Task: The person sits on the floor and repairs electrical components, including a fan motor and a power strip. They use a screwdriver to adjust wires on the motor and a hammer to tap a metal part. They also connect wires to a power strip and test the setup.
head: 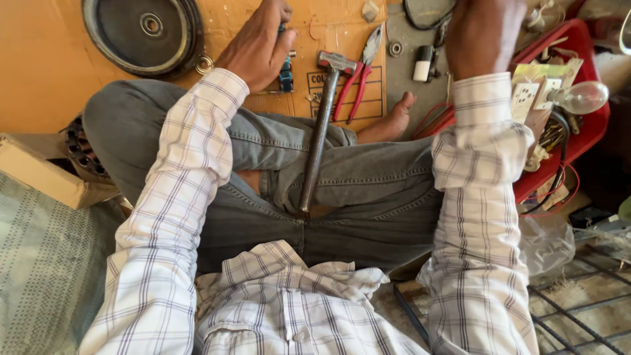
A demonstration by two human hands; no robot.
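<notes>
While the left hand (257,45) bears down on a small blue-and-dark part (286,73), that part lies on the cardboard sheet (46,72) just left of the hammer (320,135). The fingers of the left hand curl over its upper end; they seem to pinch or press it, though the knuckles hide the contact itself, so the exact grip cannot be told. The right hand (485,36) is raised on the far side of the hammer, its back to the camera and its fingers cut off by the top of the picture; whether it is clenched or loose cannot be told, nor whether it holds anything.

To do this well, the person would probably keep the left wrist low and steady so that the small part does not slide on the cardboard, and keep the fingertips clear of any spot a tool might strike. That is a judgement from the posture alone.

The hammer lies with its head on the cardboard and its long handle running down across the person's crossed legs in grey jeans. Just right of the hammer head lie red-handled pliers (358,75), jaws pointing away. Further right of the hammer are a small bearing-like ring (396,48) and a white and black plug-like piece (422,64). Well to the left of the hammer sits a dark round wheel (146,31). Far right of the hammer a red tray (587,128) carries a socket board and a clear light bulb (581,96).
</notes>
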